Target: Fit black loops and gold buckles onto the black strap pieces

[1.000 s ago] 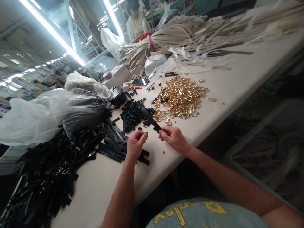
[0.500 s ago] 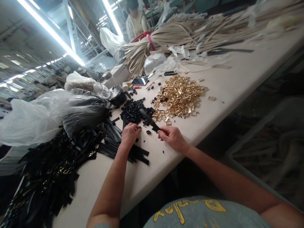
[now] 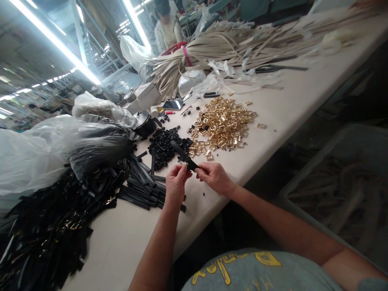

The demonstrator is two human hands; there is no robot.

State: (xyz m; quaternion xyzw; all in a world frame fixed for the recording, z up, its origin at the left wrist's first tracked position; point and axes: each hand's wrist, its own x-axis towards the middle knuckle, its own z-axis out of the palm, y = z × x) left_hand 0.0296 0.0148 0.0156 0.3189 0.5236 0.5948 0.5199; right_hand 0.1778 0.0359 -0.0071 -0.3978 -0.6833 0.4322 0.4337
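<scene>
My right hand [image 3: 216, 178] is closed on the near end of a short black strap [image 3: 180, 151], which points up and left toward the small black loops. My left hand [image 3: 176, 184] is pinched at the strap's left side, close to the right fingertips. Whether a small piece also sits between the left fingers is too small to tell. Just beyond the strap lies a heap of small black loops [image 3: 162, 147]. To its right is a pile of gold rectangular buckles [image 3: 226, 121]. More black straps [image 3: 138, 186] lie left of my left hand.
A large heap of black straps with gold buckles [image 3: 60, 218] covers the table's left end, beside clear plastic bags [image 3: 39, 149]. Behind are a black pot with a metal lid [image 3: 144, 121], a phone [image 3: 173, 105] and bundled beige strips [image 3: 206, 44]. A person [image 3: 166, 30] is in the background.
My left hand has moved right, from beside the black loops to the strap in my right hand. The right hand keeps its hold on the strap. The whole view has shifted slightly.
</scene>
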